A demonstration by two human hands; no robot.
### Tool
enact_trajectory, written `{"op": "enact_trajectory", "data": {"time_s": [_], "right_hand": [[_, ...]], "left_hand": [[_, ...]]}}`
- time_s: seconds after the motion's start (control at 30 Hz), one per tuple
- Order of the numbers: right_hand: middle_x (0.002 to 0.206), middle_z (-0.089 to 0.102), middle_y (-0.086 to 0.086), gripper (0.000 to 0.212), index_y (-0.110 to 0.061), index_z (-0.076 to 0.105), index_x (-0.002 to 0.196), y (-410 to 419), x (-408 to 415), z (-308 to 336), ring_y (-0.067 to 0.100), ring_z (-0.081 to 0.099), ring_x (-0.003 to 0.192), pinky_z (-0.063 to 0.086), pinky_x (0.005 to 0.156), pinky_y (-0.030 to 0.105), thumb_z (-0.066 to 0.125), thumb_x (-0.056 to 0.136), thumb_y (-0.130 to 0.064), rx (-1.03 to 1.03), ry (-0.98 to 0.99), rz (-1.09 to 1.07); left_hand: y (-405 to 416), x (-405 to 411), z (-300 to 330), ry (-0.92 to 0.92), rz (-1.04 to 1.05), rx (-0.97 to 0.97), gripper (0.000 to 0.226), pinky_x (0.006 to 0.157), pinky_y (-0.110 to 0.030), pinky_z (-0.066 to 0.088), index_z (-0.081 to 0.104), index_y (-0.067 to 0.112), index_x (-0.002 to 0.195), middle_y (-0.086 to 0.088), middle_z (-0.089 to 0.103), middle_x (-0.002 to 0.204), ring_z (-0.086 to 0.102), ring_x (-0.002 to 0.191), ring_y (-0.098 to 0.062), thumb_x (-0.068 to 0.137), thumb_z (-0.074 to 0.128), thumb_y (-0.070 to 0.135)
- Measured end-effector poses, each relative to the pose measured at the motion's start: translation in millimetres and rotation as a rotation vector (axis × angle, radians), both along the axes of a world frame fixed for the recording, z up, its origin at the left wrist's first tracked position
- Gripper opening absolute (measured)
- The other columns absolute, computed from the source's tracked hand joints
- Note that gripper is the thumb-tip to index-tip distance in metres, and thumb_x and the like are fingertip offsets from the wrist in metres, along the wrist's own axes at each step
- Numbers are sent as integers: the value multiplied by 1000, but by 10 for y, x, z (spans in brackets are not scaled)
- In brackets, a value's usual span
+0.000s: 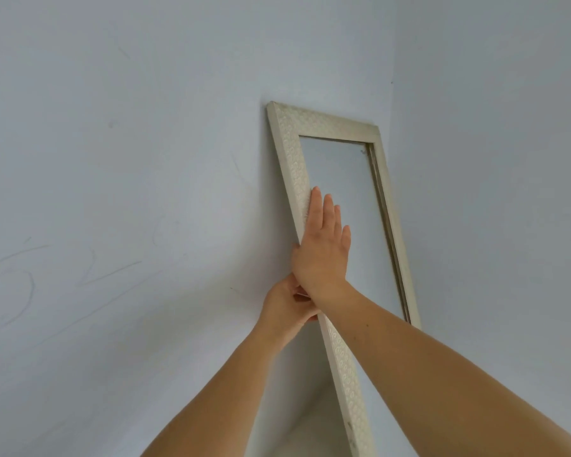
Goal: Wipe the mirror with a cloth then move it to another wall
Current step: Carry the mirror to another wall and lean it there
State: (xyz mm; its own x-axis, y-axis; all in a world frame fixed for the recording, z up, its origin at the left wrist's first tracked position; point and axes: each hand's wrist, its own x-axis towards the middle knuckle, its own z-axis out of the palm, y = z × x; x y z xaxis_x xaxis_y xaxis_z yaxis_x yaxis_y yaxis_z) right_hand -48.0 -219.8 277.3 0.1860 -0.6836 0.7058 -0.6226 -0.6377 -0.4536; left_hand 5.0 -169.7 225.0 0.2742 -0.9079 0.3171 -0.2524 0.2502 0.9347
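A tall mirror point(346, 179) in a cream patterned frame leans tilted against the pale blue left wall, close to the room corner. Its top left corner touches the wall and its lower part stands away from it. My right hand point(322, 249) lies flat on the glass and the frame's left rail, fingers straight and together. My left hand point(285, 305) reaches behind the frame's left edge and grips it, partly hidden under my right wrist. No cloth is in view.
The left wall point(112, 192) shows faint scuff marks. The right wall point(491, 159) meets it at a corner just right of the mirror. A strip of light floor point(314, 433) shows behind the mirror's lower part.
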Motion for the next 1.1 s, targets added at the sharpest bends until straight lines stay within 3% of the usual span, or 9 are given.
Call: {"op": "enact_trajectory", "data": {"time_s": [0.1, 0.23, 0.33, 0.47, 0.63, 0.73, 0.83, 1.0, 1.1], "right_hand": [[160, -4, 7, 92, -20, -10, 150, 37, -36, 11, 25, -8, 147, -1, 119, 41, 37, 80, 16, 6, -85, 49], [160, -7, 6, 99, -23, -9, 150, 89, -159, 36, 24, -12, 147, -5, 119, 41, 35, 75, 24, 44, -151, 83], [160, -7, 4, 100, -25, -8, 150, 107, -309, 72, 23, -11, 147, -3, 120, 44, 38, 75, 23, 64, -171, 101], [160, -7, 0, 100, -29, -6, 150, 132, -553, 106, 23, -5, 148, 12, 118, 50, 39, 76, 22, 86, -222, 110], [160, -2, -3, 99, -29, -4, 150, 186, -965, 128, 17, -3, 148, 19, 118, 46, 38, 76, 21, 53, -277, 106], [160, 1, -4, 96, -31, -3, 150, 249, -1315, 156, 14, 2, 148, 18, 119, 41, 38, 78, 19, 53, -305, 92], [159, 4, -8, 95, -34, -4, 149, 355, -1641, 193, 12, 8, 147, 19, 116, 26, 38, 80, 17, 68, -323, 105], [158, 9, -9, 94, -37, -3, 149, 472, -2148, 233, 15, 20, 144, 38, 109, 37, 40, 81, 13, 49, -345, 58], [159, 11, -8, 93, -34, -1, 150, 501, -2387, 246, 14, 21, 144, 35, 106, 25, 39, 80, 13, 42, -348, 34]], "left_hand": [[-32, -21, -60, -39, -35, 0, 34, 68, -28, 59, 63, 15, 105, -7, 71, 90, 69, 78, -13, 74, 69, 2], [-61, -166, -102, -131, -86, -11, 43, 60, -18, 53, 53, 18, 119, -3, 67, 90, 66, 66, -2, 79, 66, 7], [-77, -323, -105, -108, -95, -32, 43, 66, -28, 59, 53, 17, 120, -6, 68, 90, 66, 69, -9, 81, 64, 7], [-72, -565, -106, -74, -121, -53, 44, 74, -43, 59, 54, 20, 121, -3, 66, 86, 67, 72, -16, 79, 65, 7], [3, -958, -58, -109, -141, -84, 43, 75, -47, 58, 55, 23, 118, -2, 68, 92, 69, 80, -27, 77, 65, 11], [76, -1260, -16, -167, -170, -101, 44, 76, -42, 58, 53, 25, 121, 4, 67, 91, 69, 77, -21, 79, 66, 17], [107, -1520, 10, -215, -190, -141, 44, 76, -34, 58, 52, 25, 123, 12, 64, 90, 67, 73, -12, 81, 66, 20], [188, -1995, 32, -285, -212, -192, 41, 61, -12, 50, 47, 36, 122, 19, 60, 85, 63, 66, 1, 86, 63, 25], [210, -2229, 35, -312, -202, -210, 45, 60, -10, 47, 45, 35, 127, 19, 60, 85, 63, 73, -2, 87, 61, 24]]}}
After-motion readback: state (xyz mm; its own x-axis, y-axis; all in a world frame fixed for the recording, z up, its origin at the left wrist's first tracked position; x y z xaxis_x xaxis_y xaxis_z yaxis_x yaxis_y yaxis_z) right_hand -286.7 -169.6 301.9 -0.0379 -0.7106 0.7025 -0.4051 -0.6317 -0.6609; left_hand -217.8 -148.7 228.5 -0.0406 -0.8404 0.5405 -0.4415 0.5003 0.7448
